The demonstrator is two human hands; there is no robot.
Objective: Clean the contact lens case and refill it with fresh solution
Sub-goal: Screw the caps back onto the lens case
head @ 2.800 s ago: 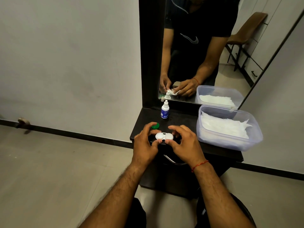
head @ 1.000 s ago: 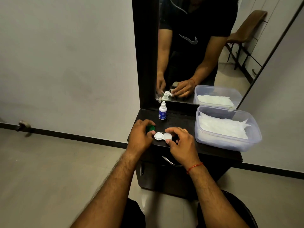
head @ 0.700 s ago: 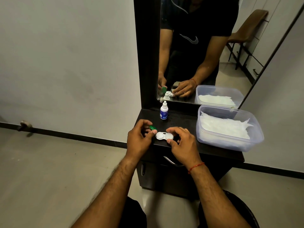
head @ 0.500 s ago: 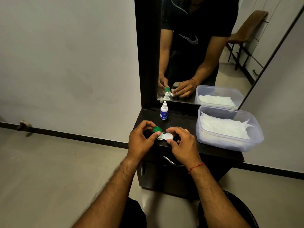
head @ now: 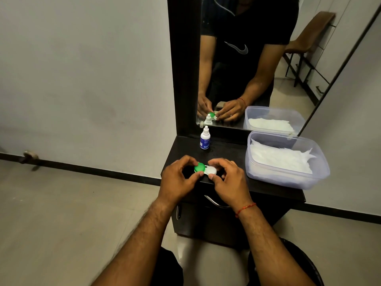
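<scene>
Capping step, looks like: my left hand pinches the green cap onto the left well of the lens case, and my right hand pinches its white-capped end. Case lies flat at the desk front edge, long axis left-right, caps up. Next probably: twist cap snug, keep case level.

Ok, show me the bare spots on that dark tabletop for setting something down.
The widest bare patch of the tabletop lies at the back, between the solution bottle and the plastic tub. A narrow strip runs left of the bottle. The front middle is crowded: the left hand pinches the green cap, the right hand holds the lens case. The tub fills the right.
</scene>
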